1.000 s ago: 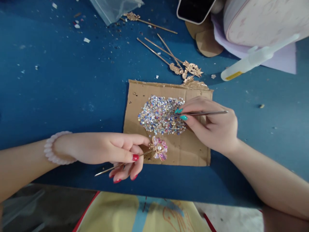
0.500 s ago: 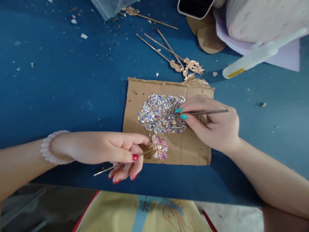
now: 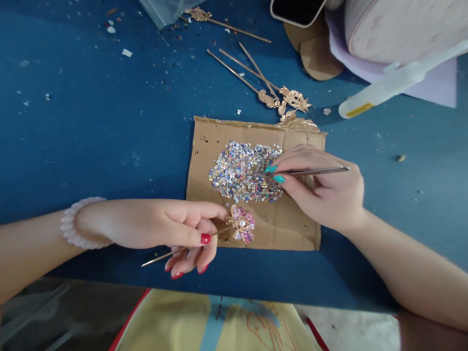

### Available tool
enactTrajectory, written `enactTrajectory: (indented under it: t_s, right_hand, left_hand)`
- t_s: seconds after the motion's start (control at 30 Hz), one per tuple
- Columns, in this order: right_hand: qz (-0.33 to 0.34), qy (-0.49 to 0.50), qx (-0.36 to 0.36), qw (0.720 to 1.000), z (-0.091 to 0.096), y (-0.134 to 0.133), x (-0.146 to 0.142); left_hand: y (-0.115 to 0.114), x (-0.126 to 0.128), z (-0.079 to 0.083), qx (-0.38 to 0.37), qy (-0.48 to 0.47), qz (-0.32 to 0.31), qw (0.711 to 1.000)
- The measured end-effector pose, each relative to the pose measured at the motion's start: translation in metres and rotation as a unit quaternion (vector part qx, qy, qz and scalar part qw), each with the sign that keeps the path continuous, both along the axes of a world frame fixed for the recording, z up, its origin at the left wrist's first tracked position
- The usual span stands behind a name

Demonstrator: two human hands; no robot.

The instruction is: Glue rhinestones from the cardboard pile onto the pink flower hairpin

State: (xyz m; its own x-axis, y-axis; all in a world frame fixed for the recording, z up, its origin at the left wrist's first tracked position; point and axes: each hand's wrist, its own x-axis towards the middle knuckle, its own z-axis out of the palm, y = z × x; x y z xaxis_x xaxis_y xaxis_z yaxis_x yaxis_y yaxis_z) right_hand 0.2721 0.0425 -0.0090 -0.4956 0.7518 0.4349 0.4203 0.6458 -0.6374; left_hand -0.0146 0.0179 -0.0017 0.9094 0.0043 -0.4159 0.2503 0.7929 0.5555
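Observation:
My left hand (image 3: 190, 229) is closed around the thin gold stem of a hairpin (image 3: 242, 224). The hairpin's head is a flower with pink and purple stones and a white pearl at its centre, held over the lower part of a cardboard sheet (image 3: 285, 224). Between thumb and fingers of my right hand (image 3: 318, 185) is a pair of metal tweezers (image 3: 314, 171). Their tips reach into a pile of small shiny chips (image 3: 241, 170), blue, white and tan, spread on the cardboard. Whether the tips grip a chip is too small to tell.
Several gold hairpins (image 3: 256, 73) lie behind the cardboard. At the right back are a white bottle with a narrow nozzle (image 3: 383, 90), a pale round container (image 3: 409, 29) and a phone-like device (image 3: 298, 9). A clear plastic bag (image 3: 161, 9) lies at the back edge. Scraps dot the blue table (image 3: 91, 122).
Almost nothing differs. The tweezers' tips have shifted very slightly within the pile, and the whole view has moved a little. Both hands keep their hold.

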Motion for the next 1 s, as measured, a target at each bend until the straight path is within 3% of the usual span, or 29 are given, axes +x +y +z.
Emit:
enactTrajectory:
  t_s: [0.4,0.73,1.0]
  right_hand:
    - [0.003,-0.003,-0.006,1.000,0.0011,0.0002,-0.0003]
    - [-0.002,-0.015,0.001,1.000,0.0024,-0.0012,-0.0006]
    - [0.003,-0.015,0.011,1.000,0.0035,-0.0013,-0.0007]
  left_hand:
    - [0.0004,0.0003,0.0007,-0.001,0.008,-0.005,1.000]
    - [-0.0051,0.0000,-0.0035,-0.045,-0.053,0.042,0.997]
    - [-0.0051,-0.0001,-0.0029,-0.047,-0.038,0.041,0.997]
